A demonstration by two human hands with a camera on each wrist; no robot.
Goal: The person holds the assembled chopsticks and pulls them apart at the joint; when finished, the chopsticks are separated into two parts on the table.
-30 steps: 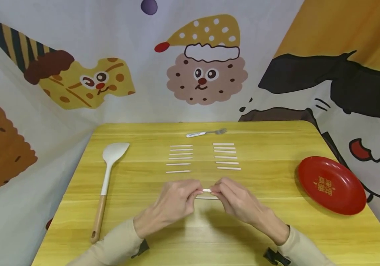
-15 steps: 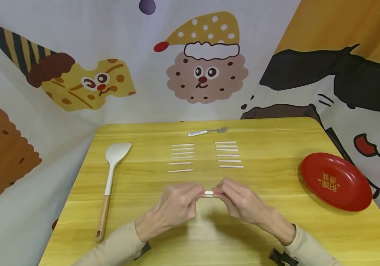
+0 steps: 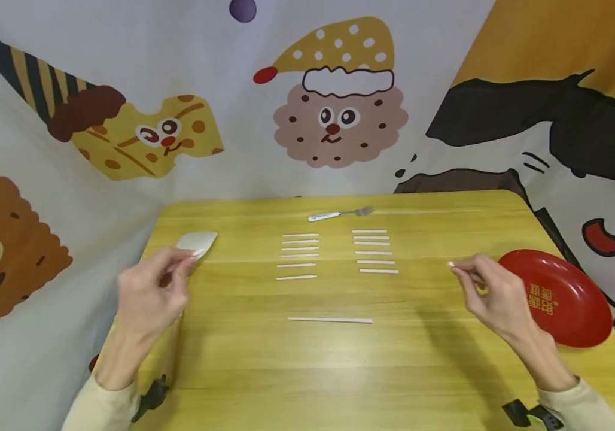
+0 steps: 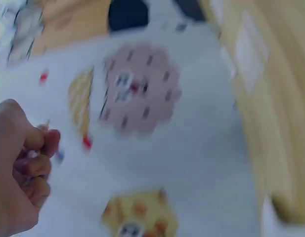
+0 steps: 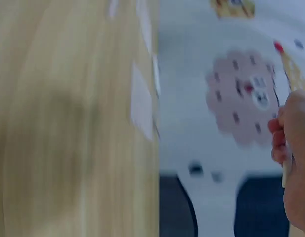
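My left hand (image 3: 151, 293) is raised over the left of the table, near the white spatula, thumb and fingers pinching a short piece of white stick whose tip (image 4: 47, 122) shows in the left wrist view. Most of it is hidden. Beside the red plate, my right hand (image 3: 501, 299) pinches another short stick piece (image 5: 284, 175), largely covered by the fingers. One long white stick (image 3: 330, 320) lies crosswise on the table between the hands. Beyond it are two columns of shorter sticks: a left one (image 3: 300, 248) and a right one (image 3: 374, 253).
A fork (image 3: 325, 216) with a white handle lies at the table's back. The spatula (image 3: 205, 239) on the left is partly behind my left hand. The red oval plate (image 3: 582, 323) is at the right edge. A cartoon-printed cloth (image 3: 253, 161) hangs behind the table (image 3: 340, 383).
Both hands were together at the centre, holding a white stick between them. Now they are wide apart, left and right, each with a piece, and the long stick on the table is uncovered.
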